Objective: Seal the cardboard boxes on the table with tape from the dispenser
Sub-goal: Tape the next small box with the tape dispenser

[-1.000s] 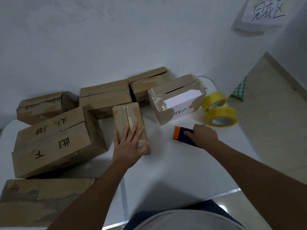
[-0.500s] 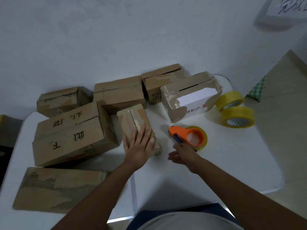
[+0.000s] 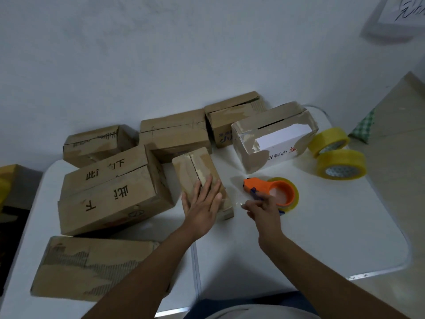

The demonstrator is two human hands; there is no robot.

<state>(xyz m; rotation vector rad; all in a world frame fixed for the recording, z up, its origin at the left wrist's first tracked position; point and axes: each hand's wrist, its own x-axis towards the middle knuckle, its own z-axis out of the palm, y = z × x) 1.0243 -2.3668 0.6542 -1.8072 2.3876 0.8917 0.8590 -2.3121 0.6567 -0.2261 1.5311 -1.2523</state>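
A small cardboard box [image 3: 195, 166] lies mid-table with its top seam running away from me. My left hand [image 3: 202, 208] rests flat on its near end, fingers straight. Just right of the box sits the orange tape dispenser [image 3: 276, 189] with a yellowish roll in it, lying on the white table [image 3: 322, 226]. My right hand [image 3: 264, 210] is at the dispenser's near side with fingers drawn together, and it seems to pinch a thin clear tape end that glints toward the box.
A large printed box [image 3: 110, 192] stands to the left and a worn flat box [image 3: 92, 268] lies at the front left. Several boxes line the wall, one with a white side [image 3: 273, 139]. Two yellow tape rolls [image 3: 342, 166] sit at the right edge.
My right hand let go of the dispenser, which now lies uncovered on the table. The hand drew back to its near side and its fingers closed together. My left hand stayed on the small box.
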